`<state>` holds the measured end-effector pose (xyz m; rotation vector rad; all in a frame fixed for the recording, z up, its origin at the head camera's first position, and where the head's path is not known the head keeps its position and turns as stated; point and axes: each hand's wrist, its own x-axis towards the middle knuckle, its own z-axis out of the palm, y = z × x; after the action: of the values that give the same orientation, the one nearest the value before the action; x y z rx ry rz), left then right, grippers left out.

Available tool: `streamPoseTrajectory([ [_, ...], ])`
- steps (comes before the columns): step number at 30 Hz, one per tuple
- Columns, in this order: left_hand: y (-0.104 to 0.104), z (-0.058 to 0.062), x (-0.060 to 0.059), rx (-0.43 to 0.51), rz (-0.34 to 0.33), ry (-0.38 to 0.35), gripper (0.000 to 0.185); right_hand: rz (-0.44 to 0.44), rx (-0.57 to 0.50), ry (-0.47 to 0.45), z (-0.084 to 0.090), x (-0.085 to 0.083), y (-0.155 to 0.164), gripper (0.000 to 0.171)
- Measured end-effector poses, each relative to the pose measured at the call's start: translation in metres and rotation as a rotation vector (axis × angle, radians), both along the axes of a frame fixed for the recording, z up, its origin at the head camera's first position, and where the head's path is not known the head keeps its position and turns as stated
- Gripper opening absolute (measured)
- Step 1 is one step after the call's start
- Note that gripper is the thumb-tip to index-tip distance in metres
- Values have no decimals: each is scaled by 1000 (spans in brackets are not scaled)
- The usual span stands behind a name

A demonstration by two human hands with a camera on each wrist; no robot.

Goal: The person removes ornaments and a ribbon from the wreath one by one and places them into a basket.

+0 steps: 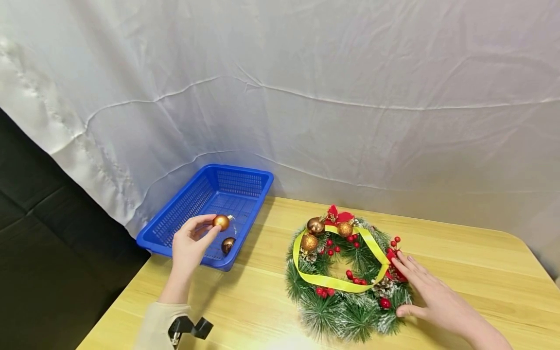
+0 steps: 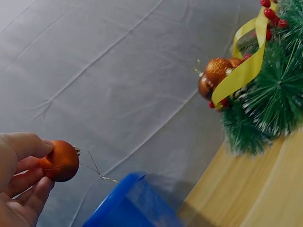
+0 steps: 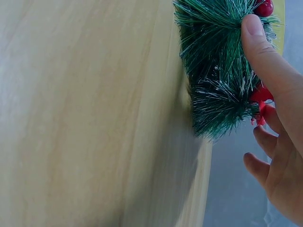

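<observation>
- Head view: left hand point(image 1: 189, 245) pinches a copper bauble point(image 1: 221, 222) between thumb and fingertips, held above the blue basket point(image 1: 175, 221). A second, darker bauble point(image 1: 228, 244) lies inside the basket near its front wall.
- Head view: the basket sits at the table's point(image 1: 472, 272) left rear corner, well apart from the wreath point(image 1: 347, 277).
- Head view: right hand point(image 1: 433, 299) lies flat, fingers straight, on the wreath's right edge; thumb against the lower-right needles. It grips nothing.
- Head view: wreath carries a yellow ribbon point(image 1: 332, 279), red berries and three gold baubles at its top left.
- Left wrist view: left hand point(image 2: 19, 182) has its fingers curled round the bauble point(image 2: 60, 161); the thin hanging loop trails right. Basket corner point(image 2: 130, 205) below; wreath point(image 2: 272, 90) at upper right.
- Right wrist view: right hand point(image 3: 274, 118) with thumb pressed on the wreath's point(image 3: 218, 71) frosted needles, fingers straight behind it; table point(image 3: 85, 113) fills the left.
</observation>
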<state>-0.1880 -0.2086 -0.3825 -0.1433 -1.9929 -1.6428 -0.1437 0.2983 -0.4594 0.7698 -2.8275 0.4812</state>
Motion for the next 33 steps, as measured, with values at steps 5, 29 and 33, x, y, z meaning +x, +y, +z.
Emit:
streamPoseTrajectory([
  [5,-15,-15,-11,-16,68,-30,28,1,-1,-1,0,0,0,100],
  [29,-42,-15,-41,-218,78,-351,31,0,3,-8,1,-2,0,101],
  [33,-45,-17,-43,-216,52,-390,31,1,2,-2,1,-1,-1,100],
])
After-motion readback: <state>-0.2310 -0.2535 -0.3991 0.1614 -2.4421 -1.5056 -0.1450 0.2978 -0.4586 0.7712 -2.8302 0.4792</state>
